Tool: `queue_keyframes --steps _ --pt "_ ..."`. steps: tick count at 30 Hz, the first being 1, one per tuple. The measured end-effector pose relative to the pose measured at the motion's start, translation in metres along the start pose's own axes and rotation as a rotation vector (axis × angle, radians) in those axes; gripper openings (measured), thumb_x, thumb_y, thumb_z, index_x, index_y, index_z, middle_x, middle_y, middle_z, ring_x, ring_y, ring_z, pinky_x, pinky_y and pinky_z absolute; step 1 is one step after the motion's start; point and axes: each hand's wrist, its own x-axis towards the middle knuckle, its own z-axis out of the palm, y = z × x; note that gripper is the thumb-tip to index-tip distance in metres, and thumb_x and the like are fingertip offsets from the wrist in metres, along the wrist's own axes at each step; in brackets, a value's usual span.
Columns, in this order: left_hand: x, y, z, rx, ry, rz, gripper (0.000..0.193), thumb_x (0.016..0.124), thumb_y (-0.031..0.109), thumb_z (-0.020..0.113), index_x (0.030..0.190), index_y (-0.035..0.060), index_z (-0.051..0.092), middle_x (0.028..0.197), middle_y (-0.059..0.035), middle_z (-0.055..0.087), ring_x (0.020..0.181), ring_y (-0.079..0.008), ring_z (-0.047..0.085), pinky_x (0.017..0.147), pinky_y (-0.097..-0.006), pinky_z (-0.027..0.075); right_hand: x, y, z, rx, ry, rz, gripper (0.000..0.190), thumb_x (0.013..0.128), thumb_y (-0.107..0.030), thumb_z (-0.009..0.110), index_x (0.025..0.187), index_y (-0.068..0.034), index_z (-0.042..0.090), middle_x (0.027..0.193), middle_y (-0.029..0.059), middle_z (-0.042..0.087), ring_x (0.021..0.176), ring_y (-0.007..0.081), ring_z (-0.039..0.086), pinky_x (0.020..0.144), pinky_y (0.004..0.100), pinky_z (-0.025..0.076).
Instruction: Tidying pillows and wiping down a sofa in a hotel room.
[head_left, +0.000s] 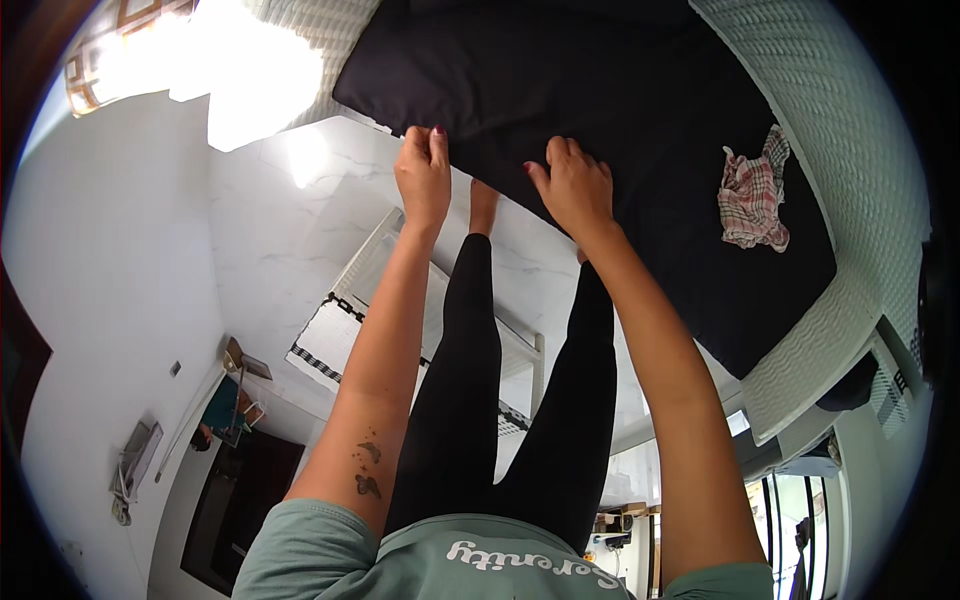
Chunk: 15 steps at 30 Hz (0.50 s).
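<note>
A black cloth-covered cushion (555, 82) lies on a white wicker seat before me. My left hand (424, 176) is at the cushion's near left edge, fingers curled and thumb tip up; whether cloth is pinched in it cannot be told. Farther right, my right hand (576, 180) rests palm down on or just above the black cloth, its thumb spread from the bent fingers. A crumpled pink-and-black plaid cloth (754, 196) lies on the cushion's right part, apart from both hands.
The wicker backrest (847, 120) curves along the right. Behind my legs, a white wicker table (330, 337) stands on the marbled floor (277, 202). A person (225, 409) in a teal top is far off at the lower left. Bright light washes out the upper left.
</note>
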Motion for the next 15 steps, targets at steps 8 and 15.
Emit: queue_keyframes --steps 8,15 --pt "0.006 -0.011 -0.005 0.039 -0.103 -0.114 0.024 0.085 0.017 0.066 0.074 -0.001 0.053 0.06 -0.0063 0.057 0.053 -0.0131 0.05 0.053 -0.0287 0.042 -0.014 -0.042 0.021 -0.022 0.055 -0.267 0.015 0.08 -0.021 0.062 0.08 -0.009 0.053 0.073 0.0056 0.059 0.064 0.024 0.059 0.063 0.0385 0.04" --pt "0.008 -0.02 -0.009 0.004 -0.125 -0.122 0.028 0.083 0.02 0.067 0.071 -0.0001 0.053 0.058 -0.0054 0.056 0.053 -0.0118 0.049 0.053 -0.0281 0.041 -0.047 -0.061 0.035 -0.04 -0.797 -0.801 0.021 0.078 -0.022 0.065 0.088 -0.007 0.055 0.076 0.0084 0.06 0.063 0.0261 0.059 0.067 0.0382 0.041"
